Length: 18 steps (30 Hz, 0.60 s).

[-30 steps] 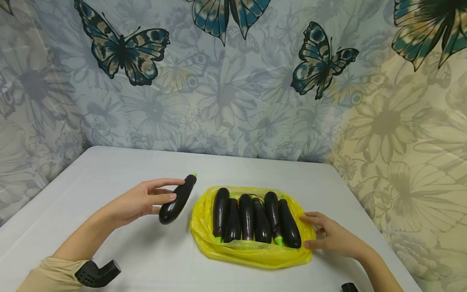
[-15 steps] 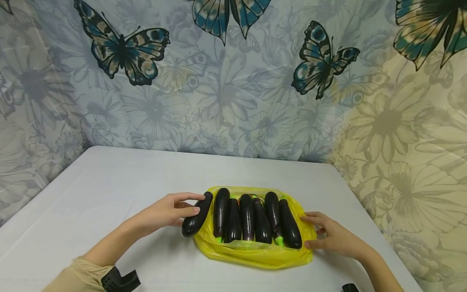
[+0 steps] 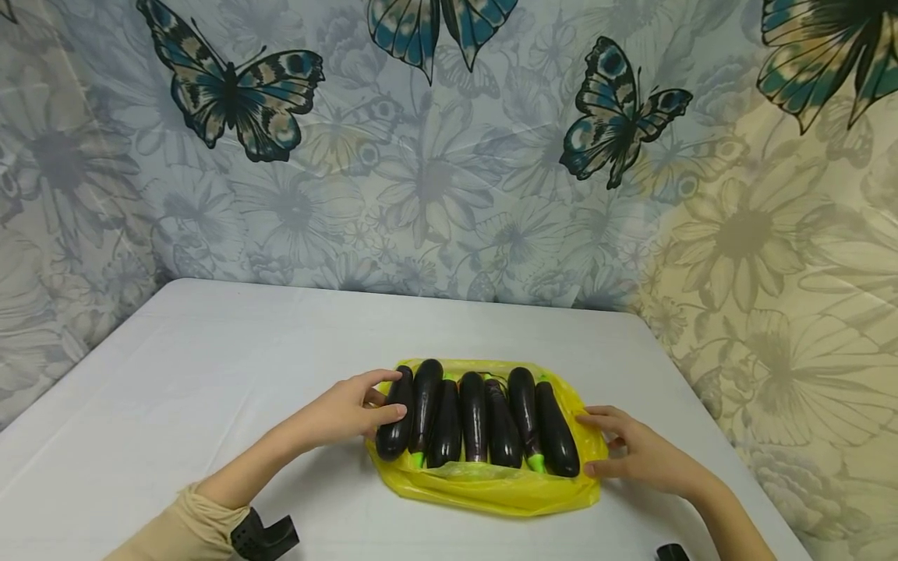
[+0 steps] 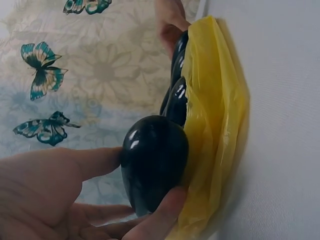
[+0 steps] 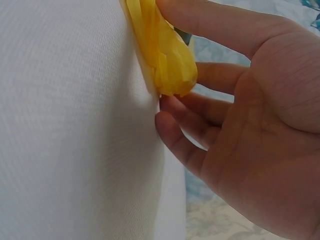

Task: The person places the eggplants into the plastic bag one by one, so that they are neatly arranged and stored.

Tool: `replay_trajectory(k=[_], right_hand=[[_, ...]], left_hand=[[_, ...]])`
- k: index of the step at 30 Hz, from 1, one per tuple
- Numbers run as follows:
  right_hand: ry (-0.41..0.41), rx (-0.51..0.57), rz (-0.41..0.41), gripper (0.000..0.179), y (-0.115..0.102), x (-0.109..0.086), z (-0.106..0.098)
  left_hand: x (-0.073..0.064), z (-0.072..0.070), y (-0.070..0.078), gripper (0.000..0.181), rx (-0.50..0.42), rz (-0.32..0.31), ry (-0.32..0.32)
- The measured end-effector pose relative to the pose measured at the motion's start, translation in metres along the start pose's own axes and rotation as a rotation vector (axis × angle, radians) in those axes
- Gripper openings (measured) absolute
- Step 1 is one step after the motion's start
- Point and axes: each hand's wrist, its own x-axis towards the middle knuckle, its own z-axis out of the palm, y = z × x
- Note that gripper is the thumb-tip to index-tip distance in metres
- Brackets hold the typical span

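My left hand [image 3: 344,409] grips a dark eggplant [image 3: 396,417] between thumb and fingers at the left end of the yellow plastic bag [image 3: 491,492]. In the left wrist view the rounded end of this eggplant [image 4: 155,162] points at the camera, over the bag's edge. Several more eggplants [image 3: 473,417] lie side by side in the bag's open mouth, some with green stem ends showing. At the bag's right end my right hand [image 3: 641,456] holds the rim with thumb and fingers. The right wrist view shows the gathered yellow plastic [image 5: 172,65] between them.
The bag rests on a white table [image 3: 245,335] whose back edge meets a cloth backdrop [image 3: 435,195] with butterflies and flowers. A black wrist device [image 3: 263,536] sits on the left sleeve, and another black piece [image 3: 672,552] shows near the right forearm.
My left hand has carried the eggplant rightward from over the table to the bag's left end, beside the other eggplants. The right hand stays at the bag's right rim.
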Motion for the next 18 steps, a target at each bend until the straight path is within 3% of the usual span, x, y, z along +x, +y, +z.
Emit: replay_trajectory(k=[5,18], right_hand=[[0.008,-0.009,0.006,0.074,-0.0003,-0.0005,0.0000],[-0.001,0.012,-0.001,0.073,0.0001,-0.0004,0.0006]], left_hand=[[0.0009,0.0002,-0.0023,0.074,0.037,-0.002,0.024],[0.0020,0.0000,-0.0045,0.074,0.050,-0.031,0.062]])
